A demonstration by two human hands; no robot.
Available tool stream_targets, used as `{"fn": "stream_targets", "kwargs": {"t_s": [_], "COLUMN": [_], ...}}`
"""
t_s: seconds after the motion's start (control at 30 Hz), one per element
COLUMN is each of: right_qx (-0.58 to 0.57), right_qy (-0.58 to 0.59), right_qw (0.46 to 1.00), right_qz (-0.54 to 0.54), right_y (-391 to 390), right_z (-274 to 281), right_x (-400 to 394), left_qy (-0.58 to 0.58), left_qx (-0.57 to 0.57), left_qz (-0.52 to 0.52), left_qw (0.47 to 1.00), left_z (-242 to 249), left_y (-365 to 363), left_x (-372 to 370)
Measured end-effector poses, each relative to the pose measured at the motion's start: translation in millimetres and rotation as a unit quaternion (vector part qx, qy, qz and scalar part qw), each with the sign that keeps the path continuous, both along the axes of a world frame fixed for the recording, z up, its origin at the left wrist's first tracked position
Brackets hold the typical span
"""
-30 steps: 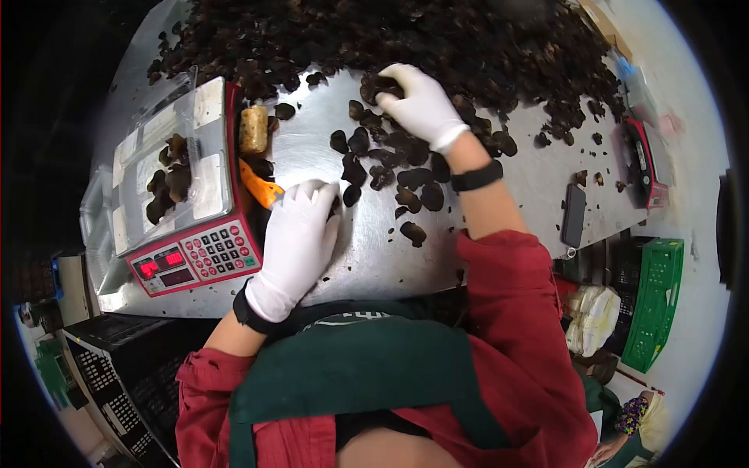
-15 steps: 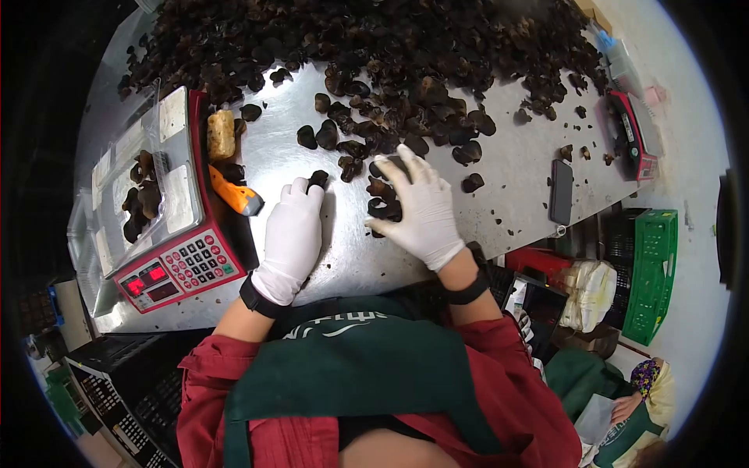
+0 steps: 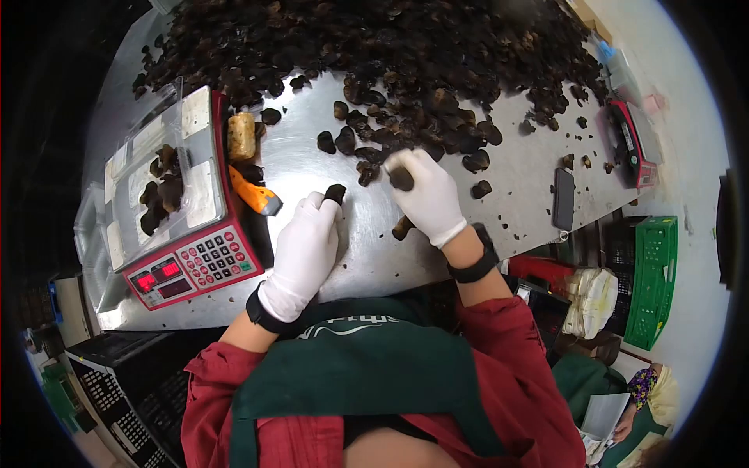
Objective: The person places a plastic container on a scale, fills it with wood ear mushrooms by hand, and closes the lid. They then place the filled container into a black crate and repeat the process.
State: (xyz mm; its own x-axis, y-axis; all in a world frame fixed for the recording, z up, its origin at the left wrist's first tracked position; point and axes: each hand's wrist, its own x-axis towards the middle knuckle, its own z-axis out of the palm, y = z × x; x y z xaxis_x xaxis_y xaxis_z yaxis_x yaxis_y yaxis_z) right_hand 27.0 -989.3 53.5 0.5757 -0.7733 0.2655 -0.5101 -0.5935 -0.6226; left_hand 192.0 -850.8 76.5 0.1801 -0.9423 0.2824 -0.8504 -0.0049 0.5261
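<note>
the right hand (image 3: 425,195), spread wide over several pieces half a second ago, is now curled with a dark piece (image 3: 402,179) pinched in its fingers; a stubby piece (image 3: 402,228) shows at its edge. the left hand (image 3: 304,246) stays closed on a black piece (image 3: 335,193), apart from the right, between the scale (image 3: 211,261) and those pieces, nearer than the heap (image 3: 374,43).
</note>
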Motion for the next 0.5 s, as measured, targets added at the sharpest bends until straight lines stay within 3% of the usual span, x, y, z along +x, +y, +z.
{"fn": "stream_targets", "kwargs": {"t_s": [0.1, 0.2, 0.3, 0.43, 0.5], "right_qx": [-0.012, -0.148, -0.178, -0.181, -0.140], "right_qy": [0.049, 0.157, 0.239, 0.153, 0.130], "right_qw": [0.997, 0.975, 0.951, 0.970, 0.979], "right_qz": [0.052, 0.054, 0.078, 0.061, 0.075], "right_y": [0, -6, -9, -18, -31], "right_z": [22, 10, 0, -27, -26], "right_x": [40, 81, 95, 101, 108], "left_qy": [0.016, 0.030, 0.011, -0.001, -0.085], "left_qx": [0.010, -0.048, -0.051, -0.120, -0.168], "left_qz": [-0.006, 0.001, 0.049, 0.122, 0.158], "left_qw": [1.000, 0.998, 0.997, 0.985, 0.969], "left_z": [26, 42, 58, 77, 78], "left_y": [17, 35, 55, 78, 86], "left_x": [4, 17, 35, 74, 108]}}
